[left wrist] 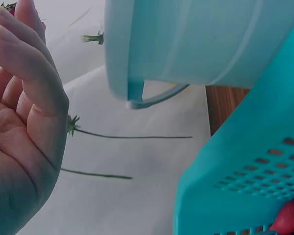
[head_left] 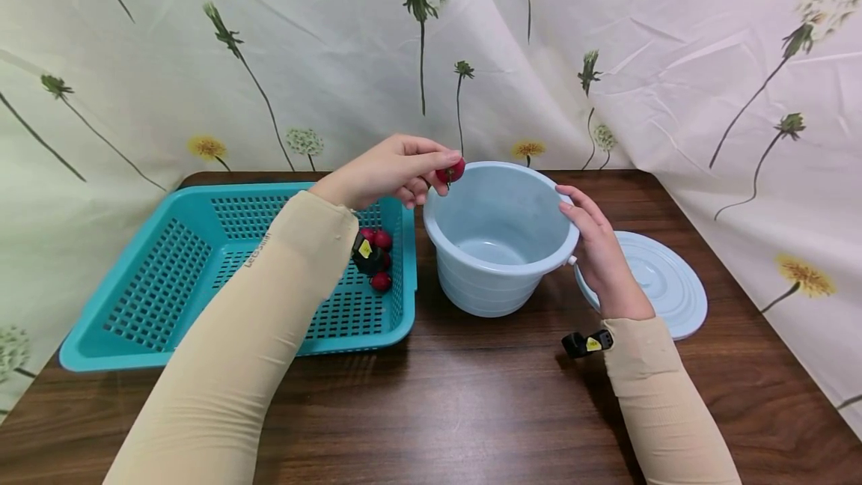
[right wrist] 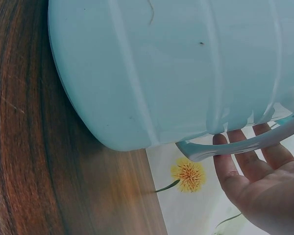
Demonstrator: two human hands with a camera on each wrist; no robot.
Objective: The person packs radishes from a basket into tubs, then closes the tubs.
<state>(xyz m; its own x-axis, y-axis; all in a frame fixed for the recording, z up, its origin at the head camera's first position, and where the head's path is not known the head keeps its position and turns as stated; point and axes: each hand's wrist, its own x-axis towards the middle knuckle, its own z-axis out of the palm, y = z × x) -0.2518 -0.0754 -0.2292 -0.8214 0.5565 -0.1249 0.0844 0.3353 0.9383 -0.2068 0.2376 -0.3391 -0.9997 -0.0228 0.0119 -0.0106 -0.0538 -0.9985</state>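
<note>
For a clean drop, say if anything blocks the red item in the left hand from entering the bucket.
Nothing visible does. The left hand holds the red item near the open bucket; the lid lies off to the right, and the right hand holds the rim at its right.

Before me, the brown surface [head_left: 471,403] is carrying a teal basket [head_left: 407,283], a pale blue bucket [head_left: 485,287] and a round lid [head_left: 673,290].
</note>
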